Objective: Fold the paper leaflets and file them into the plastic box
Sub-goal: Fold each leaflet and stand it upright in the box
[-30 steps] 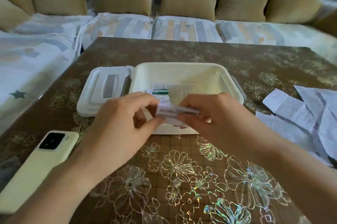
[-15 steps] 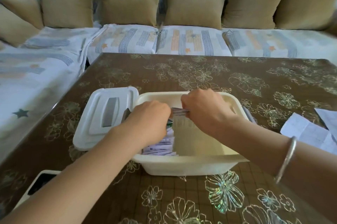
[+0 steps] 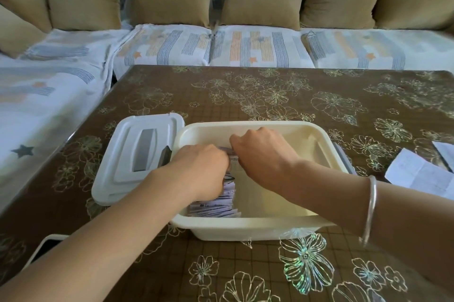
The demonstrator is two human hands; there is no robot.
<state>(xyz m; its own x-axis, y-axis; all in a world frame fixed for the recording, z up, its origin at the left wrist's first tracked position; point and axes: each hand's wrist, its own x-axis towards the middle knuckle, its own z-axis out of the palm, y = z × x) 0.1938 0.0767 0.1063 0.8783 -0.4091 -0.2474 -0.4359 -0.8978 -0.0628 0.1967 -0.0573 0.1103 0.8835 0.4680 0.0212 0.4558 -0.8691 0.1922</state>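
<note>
Not done yet I'd guess: folded leaflets [image 3: 216, 206] already stand in the box [image 3: 245, 228], left hand [image 3: 204, 169] and right hand [image 3: 262, 154] pinch another leaflet [image 3: 232, 156] with curled fingers over that row, and unfolded sheets [image 3: 412, 174] wait on the table [image 3: 270, 95].

Two bare forearms observed, uncovered along their whole visible length. Right wrist: one thin, round silver-coloured metal bangle [image 3: 371, 208], smooth and plain, hanging loosely just behind the right hand [image 3: 265, 154]. Bare likewise: left hand [image 3: 201, 171] and wrist.
</note>
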